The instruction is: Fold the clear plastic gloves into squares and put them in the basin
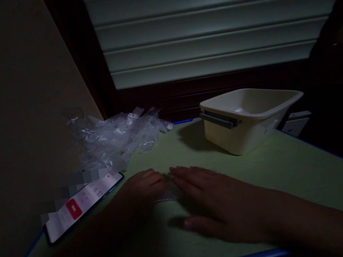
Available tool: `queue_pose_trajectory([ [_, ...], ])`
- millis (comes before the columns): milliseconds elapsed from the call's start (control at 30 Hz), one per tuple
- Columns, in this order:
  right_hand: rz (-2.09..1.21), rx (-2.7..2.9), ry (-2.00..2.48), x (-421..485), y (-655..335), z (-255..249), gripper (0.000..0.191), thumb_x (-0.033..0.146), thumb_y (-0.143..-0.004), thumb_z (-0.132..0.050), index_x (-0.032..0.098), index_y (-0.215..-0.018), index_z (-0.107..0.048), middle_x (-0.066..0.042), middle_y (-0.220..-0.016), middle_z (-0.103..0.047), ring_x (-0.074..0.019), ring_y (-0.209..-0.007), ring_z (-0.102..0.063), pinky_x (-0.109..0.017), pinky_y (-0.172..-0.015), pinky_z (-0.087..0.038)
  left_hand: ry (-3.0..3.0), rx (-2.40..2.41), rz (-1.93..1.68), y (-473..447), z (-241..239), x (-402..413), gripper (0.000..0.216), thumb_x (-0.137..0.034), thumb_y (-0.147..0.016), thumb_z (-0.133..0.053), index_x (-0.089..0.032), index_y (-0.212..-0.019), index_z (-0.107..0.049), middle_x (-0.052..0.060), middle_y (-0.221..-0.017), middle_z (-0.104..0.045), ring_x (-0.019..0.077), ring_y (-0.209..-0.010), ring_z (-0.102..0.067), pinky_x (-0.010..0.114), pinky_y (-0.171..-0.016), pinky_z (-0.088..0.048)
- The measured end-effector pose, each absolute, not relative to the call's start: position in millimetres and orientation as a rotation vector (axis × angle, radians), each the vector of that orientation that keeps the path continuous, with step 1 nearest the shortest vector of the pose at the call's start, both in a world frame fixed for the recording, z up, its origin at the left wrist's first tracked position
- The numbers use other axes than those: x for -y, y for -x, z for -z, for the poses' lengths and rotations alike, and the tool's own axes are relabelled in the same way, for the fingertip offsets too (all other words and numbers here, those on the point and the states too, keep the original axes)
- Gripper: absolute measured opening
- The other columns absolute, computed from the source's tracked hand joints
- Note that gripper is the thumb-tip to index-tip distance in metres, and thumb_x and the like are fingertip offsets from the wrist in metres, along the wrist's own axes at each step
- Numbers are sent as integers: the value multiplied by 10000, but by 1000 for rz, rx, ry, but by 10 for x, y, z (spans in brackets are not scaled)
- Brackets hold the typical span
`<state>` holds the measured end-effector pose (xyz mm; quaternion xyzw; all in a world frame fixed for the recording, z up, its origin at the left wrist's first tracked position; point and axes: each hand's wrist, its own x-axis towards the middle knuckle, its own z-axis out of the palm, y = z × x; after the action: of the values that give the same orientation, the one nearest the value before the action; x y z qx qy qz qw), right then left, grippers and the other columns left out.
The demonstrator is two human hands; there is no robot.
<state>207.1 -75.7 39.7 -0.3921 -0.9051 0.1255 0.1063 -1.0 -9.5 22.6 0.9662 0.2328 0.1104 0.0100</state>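
In the dim head view a small clear plastic bag [166,197] lies flat on the green table, mostly hidden under my hands. My left hand [144,189] is closed at its left side, fingers curled down onto the plastic. Flat over its right side rests my right hand [212,204], with the fingers stretched out and the thumb apart. A loose heap of crumpled clear plastic bags [117,135] sits beyond my left hand, at the table's back left.
A lit phone [84,207] lies left of my left hand. At the back right stands a cream plastic bin [224,135] with a grey handle. The green table [296,178] has a blue edge. A white box [296,124] shows past the right edge.
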Motion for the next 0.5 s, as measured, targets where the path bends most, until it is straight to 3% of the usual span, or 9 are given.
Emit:
queue_pose_trajectory([
  [133,-656,2773,1253,801,-2062,-274,804,601,-849,-311,58,-1413,-126,-180,-1465,-30,-278,-1347,-6,-446,-1089,-73,-3067,-716,-384,36,-233,75,211,-28,-755,-394,-140,-790,-571,59,-807,-593,177,-726,-509,280,-657,-416],
  [300,-713,2759,1255,798,-2079,-289,810,613,-846,-295,68,-1411,-95,-176,-1460,0,-265,-1340,35,-436,-1092,-40,-3012,-406,-679,77,-244,93,372,-82,-710,-411,-155,-1066,-492,68,-997,-599,180,-860,-539,293,-742,-439],
  [500,-701,2782,1297,803,-2060,-348,792,591,-862,-283,50,-1405,-82,-193,-1456,-5,-264,-1339,29,-425,-1092,-47,-3093,-471,-565,62,-186,182,207,-154,-810,-405,-152,-905,-589,66,-869,-649,182,-778,-590,307,-733,-474],
])
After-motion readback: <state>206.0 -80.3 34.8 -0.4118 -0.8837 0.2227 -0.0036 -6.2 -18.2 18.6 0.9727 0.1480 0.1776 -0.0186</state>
